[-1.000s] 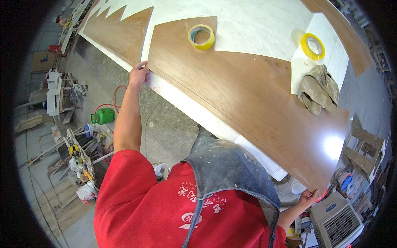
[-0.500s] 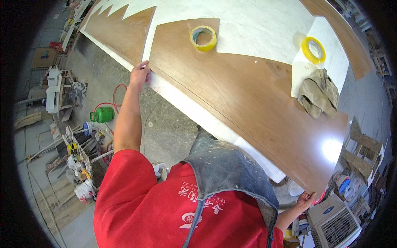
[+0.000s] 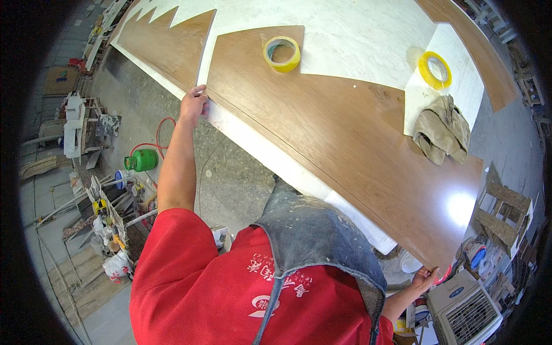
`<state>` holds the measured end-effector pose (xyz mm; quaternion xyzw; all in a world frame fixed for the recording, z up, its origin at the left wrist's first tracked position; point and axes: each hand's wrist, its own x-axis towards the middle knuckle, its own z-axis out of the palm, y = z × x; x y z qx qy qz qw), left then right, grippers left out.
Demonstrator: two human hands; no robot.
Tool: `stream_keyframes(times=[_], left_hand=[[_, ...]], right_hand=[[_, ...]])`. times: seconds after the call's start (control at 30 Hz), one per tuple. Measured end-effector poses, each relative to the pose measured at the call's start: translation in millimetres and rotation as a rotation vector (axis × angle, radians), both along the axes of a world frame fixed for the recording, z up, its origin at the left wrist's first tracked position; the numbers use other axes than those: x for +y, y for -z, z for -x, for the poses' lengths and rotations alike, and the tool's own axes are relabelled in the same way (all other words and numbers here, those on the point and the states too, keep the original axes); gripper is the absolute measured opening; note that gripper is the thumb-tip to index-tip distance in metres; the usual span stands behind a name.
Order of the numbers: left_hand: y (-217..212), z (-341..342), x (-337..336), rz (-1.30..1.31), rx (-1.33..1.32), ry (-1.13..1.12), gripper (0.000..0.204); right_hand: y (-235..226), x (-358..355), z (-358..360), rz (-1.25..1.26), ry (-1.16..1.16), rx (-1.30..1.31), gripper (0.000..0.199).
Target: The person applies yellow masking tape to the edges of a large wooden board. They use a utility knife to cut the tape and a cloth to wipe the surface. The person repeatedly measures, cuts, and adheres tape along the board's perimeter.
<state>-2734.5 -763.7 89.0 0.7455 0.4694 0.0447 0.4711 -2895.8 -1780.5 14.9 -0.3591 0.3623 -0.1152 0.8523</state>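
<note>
A large brown wood-grain panel (image 3: 339,132) with a stepped far edge lies on the white table (image 3: 247,129) in front of me. At the panel's left near corner, beside a narrow gap, my left hand (image 3: 194,103) is closed on the edge. My right hand (image 3: 424,278) grips the panel's right near corner, its fingers partly hidden under the board. A second brown panel (image 3: 172,49) with a saw-toothed edge lies left of the gap. On the large panel rest a yellow tape roll (image 3: 294,60) and a crumpled grey-brown cloth (image 3: 441,131).
Another yellow tape roll (image 3: 424,69) lies on a white piece to the right. A further brown strip (image 3: 489,63) sits at the far right. On the floor are a green gas bottle (image 3: 142,160) with a red hose, a grey air cooler (image 3: 463,307) and a wooden stand (image 3: 503,215).
</note>
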Motion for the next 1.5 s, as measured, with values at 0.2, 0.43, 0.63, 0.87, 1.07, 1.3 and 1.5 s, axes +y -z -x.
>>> stream_keyframes(times=[0.2, 0.43, 0.63, 0.87, 1.07, 1.3, 1.5], left_hand=[[-2, 5, 0, 0.005, -0.001, -0.002, 0.045], [-3, 3, -2, 0.013, -0.014, 0.009, 0.045], [-5, 3, -4, 0.020, -0.014, 0.008, 0.043], [-5, 4, -4, 0.034, -0.022, -0.011, 0.044], [-5, 5, -3, 0.038, -0.033, 0.006, 0.045], [-5, 6, -4, 0.008, -0.041, 0.022, 0.044], [-1, -3, -6, 0.035, -0.055, 0.023, 0.045]], right_hand=[[-23, 43, -21, 0.080, 0.188, 0.130, 0.021], [-20, 31, -13, 0.034, 0.148, 0.097, 0.024], [-12, 15, -12, 0.040, 0.130, 0.096, 0.026], [-9, 15, -13, 0.073, 0.073, 0.119, 0.029], [-7, 11, -17, 0.087, 0.177, 0.212, 0.032], [3, -8, -6, 0.072, 0.027, 0.110, 0.032], [5, -20, 4, 0.108, 0.047, 0.134, 0.030]])
